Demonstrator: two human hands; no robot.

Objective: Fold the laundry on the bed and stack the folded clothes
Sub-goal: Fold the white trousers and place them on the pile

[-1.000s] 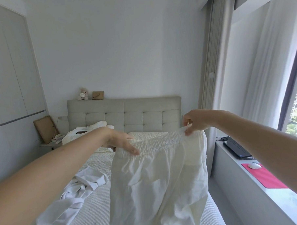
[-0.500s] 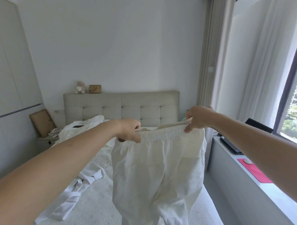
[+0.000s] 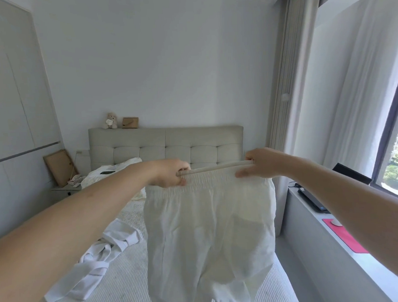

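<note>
The person is holding the white trousers (image 3: pixel 211 237) up in the air over the bed (image 3: pixel 122 293), the left hand (image 3: pixel 169 176) and right hand (image 3: pixel 260 163) each pinching an end of the elastic waistband (image 3: pixel 213 170). The cloth is hanging limp and light; those waistband corners look the surest hold. The mattress below is offering open room, though a crumpled white garment (image 3: pixel 100 262) is crowding its left side.

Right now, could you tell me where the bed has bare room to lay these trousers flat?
The striped bed cover is bare between the crumpled white garment and the hanging trousers, and along the window side. The pillow end is crowded with bedding. Both hands hold the waistband.
</note>
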